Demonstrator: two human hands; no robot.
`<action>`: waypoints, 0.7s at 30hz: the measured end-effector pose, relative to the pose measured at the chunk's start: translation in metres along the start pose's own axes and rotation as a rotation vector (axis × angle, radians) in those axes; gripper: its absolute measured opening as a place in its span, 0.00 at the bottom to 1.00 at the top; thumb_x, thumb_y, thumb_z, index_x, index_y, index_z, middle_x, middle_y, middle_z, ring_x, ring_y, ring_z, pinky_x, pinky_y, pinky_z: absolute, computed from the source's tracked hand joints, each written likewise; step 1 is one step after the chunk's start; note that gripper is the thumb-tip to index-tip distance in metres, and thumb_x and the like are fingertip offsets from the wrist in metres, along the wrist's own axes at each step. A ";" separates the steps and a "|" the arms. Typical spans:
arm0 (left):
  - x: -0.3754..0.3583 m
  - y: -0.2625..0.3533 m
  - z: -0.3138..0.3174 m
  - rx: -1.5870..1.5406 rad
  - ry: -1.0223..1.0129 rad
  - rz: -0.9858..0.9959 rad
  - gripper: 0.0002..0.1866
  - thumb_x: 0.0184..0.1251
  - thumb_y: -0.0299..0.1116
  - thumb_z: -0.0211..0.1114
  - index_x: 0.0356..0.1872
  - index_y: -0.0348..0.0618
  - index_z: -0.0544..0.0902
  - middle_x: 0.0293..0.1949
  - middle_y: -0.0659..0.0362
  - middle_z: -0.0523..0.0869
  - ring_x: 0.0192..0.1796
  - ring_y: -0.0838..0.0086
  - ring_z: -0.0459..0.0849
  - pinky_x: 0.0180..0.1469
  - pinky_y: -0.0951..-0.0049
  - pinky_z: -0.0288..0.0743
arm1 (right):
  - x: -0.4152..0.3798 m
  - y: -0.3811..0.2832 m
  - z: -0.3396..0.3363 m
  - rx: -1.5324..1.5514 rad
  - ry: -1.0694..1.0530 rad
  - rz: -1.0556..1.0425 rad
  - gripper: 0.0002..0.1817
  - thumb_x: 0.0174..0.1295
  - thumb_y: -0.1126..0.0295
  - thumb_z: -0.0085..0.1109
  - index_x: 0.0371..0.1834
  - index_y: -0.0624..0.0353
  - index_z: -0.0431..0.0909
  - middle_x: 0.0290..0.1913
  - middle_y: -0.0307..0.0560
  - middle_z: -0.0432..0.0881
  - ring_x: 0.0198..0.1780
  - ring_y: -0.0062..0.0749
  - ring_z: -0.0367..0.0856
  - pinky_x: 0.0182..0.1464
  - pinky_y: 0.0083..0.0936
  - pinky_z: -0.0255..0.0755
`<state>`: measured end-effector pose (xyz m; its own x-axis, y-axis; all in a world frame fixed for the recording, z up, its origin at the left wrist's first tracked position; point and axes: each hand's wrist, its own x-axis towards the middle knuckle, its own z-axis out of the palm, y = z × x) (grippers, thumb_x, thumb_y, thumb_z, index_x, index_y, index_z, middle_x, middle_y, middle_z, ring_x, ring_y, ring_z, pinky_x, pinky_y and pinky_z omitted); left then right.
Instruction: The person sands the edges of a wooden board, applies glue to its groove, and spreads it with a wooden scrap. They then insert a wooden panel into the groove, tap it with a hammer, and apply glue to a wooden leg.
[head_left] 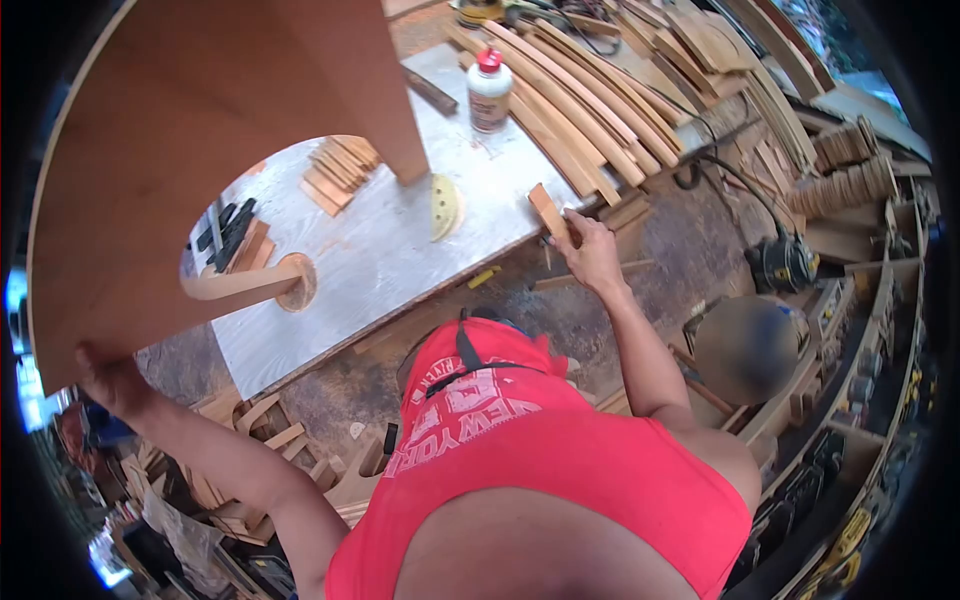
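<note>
At the left, my left hand [112, 382] grips the lower edge of a large brown wooden panel [130, 180] with a curved cut-out; some of its fingers are blurred or hidden. The panel stands tilted over a pale worktop [350, 275]. Near the worktop's front edge, my right hand [592, 252] is closed around a small wooden block [549, 215], with the block's far end sticking out. A yellow sanding disc [446, 208] with holes lies on the worktop, left of the block. Farther back stands a white bottle [489, 100] with a red cap.
Several thin wooden strips [340, 175] lie under the panel's arch. Long curved wood pieces [575, 100] cover the back right. A power tool [782, 262] with a cord sits at the right, near shelves [860, 420]. Wood offcuts [275, 430] lie below the worktop at left.
</note>
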<state>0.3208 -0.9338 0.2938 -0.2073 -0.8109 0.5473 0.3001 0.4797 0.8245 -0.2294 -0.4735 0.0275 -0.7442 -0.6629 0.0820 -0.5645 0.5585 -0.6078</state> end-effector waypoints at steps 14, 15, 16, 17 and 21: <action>0.033 -0.017 -0.012 0.262 0.019 0.073 0.35 0.70 0.50 0.71 0.71 0.41 0.74 0.69 0.57 0.77 0.72 0.66 0.74 0.75 0.55 0.63 | -0.030 -0.015 -0.026 -0.357 0.051 -0.338 0.22 0.56 0.55 0.73 0.54 0.47 0.87 0.46 0.35 0.87 0.48 0.41 0.75 0.53 0.41 0.66; 0.035 -0.016 -0.010 0.246 0.020 0.064 0.34 0.71 0.50 0.70 0.70 0.41 0.75 0.69 0.58 0.78 0.71 0.66 0.74 0.75 0.55 0.63 | -0.019 -0.017 -0.027 -0.396 0.022 -0.389 0.21 0.57 0.56 0.72 0.54 0.47 0.87 0.45 0.35 0.87 0.48 0.42 0.75 0.53 0.41 0.66; 0.035 -0.016 -0.008 0.234 0.016 0.061 0.33 0.71 0.50 0.70 0.70 0.40 0.75 0.68 0.58 0.78 0.71 0.66 0.75 0.75 0.56 0.63 | -0.008 -0.015 -0.025 -0.434 0.014 -0.404 0.18 0.59 0.57 0.69 0.53 0.45 0.87 0.47 0.34 0.87 0.49 0.41 0.76 0.53 0.40 0.66; 0.034 -0.015 -0.007 0.221 0.015 0.054 0.32 0.72 0.49 0.69 0.70 0.40 0.75 0.68 0.58 0.78 0.70 0.67 0.75 0.74 0.56 0.64 | 0.002 -0.009 -0.022 -0.435 0.016 -0.485 0.18 0.59 0.58 0.68 0.53 0.45 0.87 0.48 0.33 0.87 0.50 0.41 0.76 0.53 0.40 0.66; 0.028 -0.008 0.000 0.163 0.004 0.043 0.29 0.75 0.48 0.67 0.68 0.40 0.77 0.66 0.59 0.80 0.69 0.69 0.77 0.74 0.58 0.65 | 0.035 0.000 -0.017 -0.402 -0.096 -0.738 0.19 0.61 0.63 0.65 0.57 0.41 0.86 0.53 0.31 0.87 0.52 0.37 0.75 0.57 0.37 0.67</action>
<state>0.3128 -0.9609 0.3024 -0.1932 -0.7896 0.5824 0.1537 0.5620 0.8128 -0.2615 -0.4879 0.0439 -0.1113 -0.9567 0.2689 -0.9915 0.0884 -0.0959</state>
